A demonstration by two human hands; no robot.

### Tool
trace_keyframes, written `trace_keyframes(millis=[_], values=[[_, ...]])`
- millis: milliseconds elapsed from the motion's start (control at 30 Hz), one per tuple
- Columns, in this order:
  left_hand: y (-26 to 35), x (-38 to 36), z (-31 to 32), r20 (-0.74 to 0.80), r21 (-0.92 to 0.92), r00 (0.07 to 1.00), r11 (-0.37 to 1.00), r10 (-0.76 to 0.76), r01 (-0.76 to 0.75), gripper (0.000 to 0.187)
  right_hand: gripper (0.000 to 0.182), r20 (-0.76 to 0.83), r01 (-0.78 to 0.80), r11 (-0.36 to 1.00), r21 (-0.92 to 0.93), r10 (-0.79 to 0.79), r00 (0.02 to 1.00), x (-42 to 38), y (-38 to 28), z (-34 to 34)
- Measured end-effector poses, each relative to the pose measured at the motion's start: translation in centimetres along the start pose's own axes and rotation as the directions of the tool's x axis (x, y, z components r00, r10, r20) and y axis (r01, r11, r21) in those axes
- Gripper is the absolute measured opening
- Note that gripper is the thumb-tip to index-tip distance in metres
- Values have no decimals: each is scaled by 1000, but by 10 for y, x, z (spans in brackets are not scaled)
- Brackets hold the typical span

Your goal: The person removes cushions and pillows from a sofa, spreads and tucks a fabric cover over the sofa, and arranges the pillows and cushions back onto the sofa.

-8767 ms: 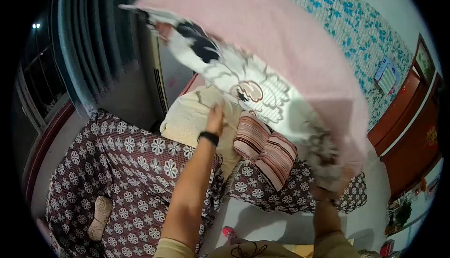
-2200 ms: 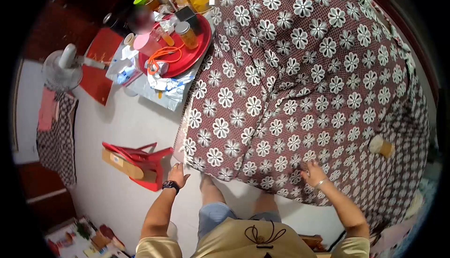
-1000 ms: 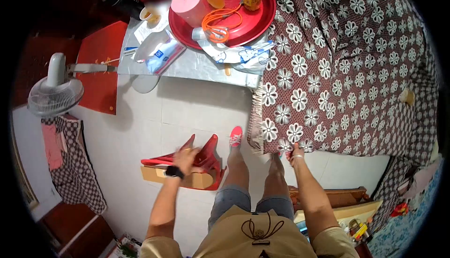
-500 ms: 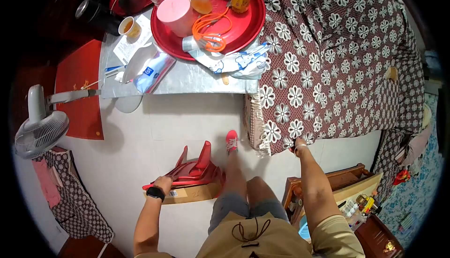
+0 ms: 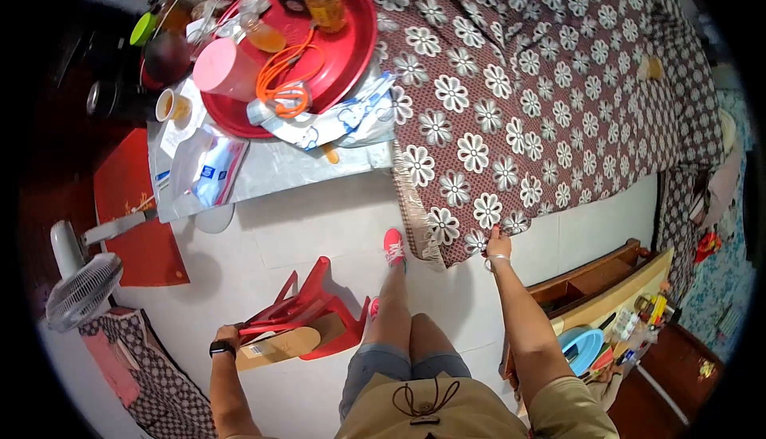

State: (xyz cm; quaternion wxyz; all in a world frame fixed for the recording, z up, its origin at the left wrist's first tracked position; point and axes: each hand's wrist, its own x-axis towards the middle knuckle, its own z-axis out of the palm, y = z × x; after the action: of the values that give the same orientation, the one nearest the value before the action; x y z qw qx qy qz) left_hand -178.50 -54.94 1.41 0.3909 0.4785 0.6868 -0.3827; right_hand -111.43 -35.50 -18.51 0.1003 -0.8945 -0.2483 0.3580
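My left hand (image 5: 229, 333), below a dark watch, is closed on the near-left edge of a red plastic stool (image 5: 327, 302). The stool lies tipped with its legs pointing up and away, and a brown cardboard piece (image 5: 283, 346) is against its near side. My right hand (image 5: 499, 244), a bracelet at its wrist, pinches the lower edge of a brown cloth with white flowers (image 5: 471, 152). This fringed cloth drapes over something large whose shape is hidden.
A grey table (image 5: 279, 174) holds a red tray (image 5: 343, 64), a pink roll (image 5: 227, 70), an orange cable (image 5: 291, 68) and a paper cup (image 5: 173, 106). A fan (image 5: 84, 287) stands left. At right are a wooden cabinet (image 5: 590, 279) and a blue basin (image 5: 581, 349).
My left hand has moved left and down with the red stool, which has turned. My right hand keeps hold of the cloth's edge. The camera view has shifted and tilted.
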Motion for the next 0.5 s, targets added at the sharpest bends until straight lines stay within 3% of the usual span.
trace_keyframes(millis=[33,133,167,200,233,267,300,333,367,400,433,467,500], values=[[-1,4,-2,40,22,999,1000,-11,10,37,46,-17,126,992,4,-126,992,26,38,16],[-7,27,-5,110,220,992,975,-66,40,51,45,58,134,991,-2,-133,989,15,50,2],[27,19,-37,87,300,995,954,-43,15,52,42,179,-161,934,319,107,978,-51,-24,-48],[60,15,-61,64,380,998,925,-18,-8,53,40,208,-197,905,377,125,970,-61,-29,-68],[85,23,-70,-123,280,976,950,179,-139,51,39,236,-229,872,433,136,962,-66,-27,-87],[115,40,-73,-320,202,882,934,346,-293,48,38,264,-257,835,486,140,954,-70,-27,-103],[161,60,-79,-461,-29,808,904,367,-427,38,37,264,-260,821,508,139,954,-79,-33,-119],[218,60,-95,-535,-163,736,804,415,-572,34,38,268,-220,847,484,96,959,-88,-36,-130],[285,53,-123,-394,-529,846,664,360,-529,43,39,273,-179,871,457,54,960,-96,-37,-139],[319,118,-94,-400,-720,780,362,482,-592,57,40,280,-137,892,431,13,960,-106,-38,-148],[384,77,-133,-288,-915,808,102,515,-391,69,41,292,-94,905,414,-34,956,-119,-45,-160],[432,61,-164,-169,-981,829,-5,533,-196,71,42,304,-50,916,398,-80,949,-134,-53,-173],[477,42,-192,-172,-974,868,-215,466,-77,68,42,365,-47,936,349,-90,927,-145,-60,-187]])
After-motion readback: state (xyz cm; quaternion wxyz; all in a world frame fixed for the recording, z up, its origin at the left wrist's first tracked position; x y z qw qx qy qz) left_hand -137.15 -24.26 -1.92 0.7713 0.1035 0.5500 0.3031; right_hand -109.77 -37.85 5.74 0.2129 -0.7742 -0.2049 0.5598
